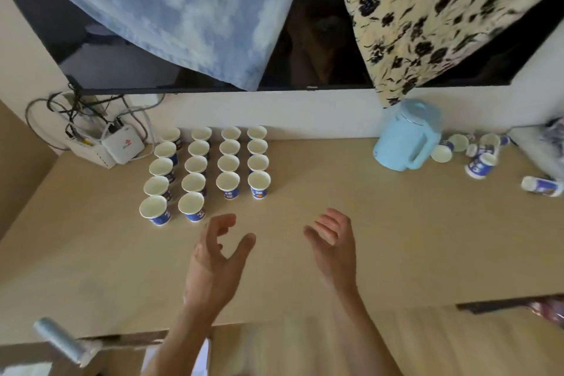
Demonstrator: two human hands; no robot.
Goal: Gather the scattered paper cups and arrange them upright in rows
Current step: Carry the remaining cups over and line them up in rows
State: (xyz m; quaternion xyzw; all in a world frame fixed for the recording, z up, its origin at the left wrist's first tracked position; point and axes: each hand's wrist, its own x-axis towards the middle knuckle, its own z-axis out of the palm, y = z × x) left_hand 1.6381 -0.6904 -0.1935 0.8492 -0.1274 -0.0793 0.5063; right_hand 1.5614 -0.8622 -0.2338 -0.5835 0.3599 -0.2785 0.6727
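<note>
Several blue-and-white paper cups (207, 166) stand upright in rows on the left half of the beige table (381, 238). More of these cups (479, 166) lie scattered on their sides at the far right, behind and beside a light blue jug (403, 137). One cup (541, 186) lies alone near the right edge. My left hand (216, 259) hovers open just in front of the rows, fingers curled, holding nothing. My right hand (334, 241) is open too, a little to the right, empty.
A white router (122, 146) with tangled cables sits at the back left. A dark screen (183, 70) hangs on the wall, draped with a blue cloth (183, 9) and a floral cloth (442, 9). A metal handle (61, 342) shows at the bottom left.
</note>
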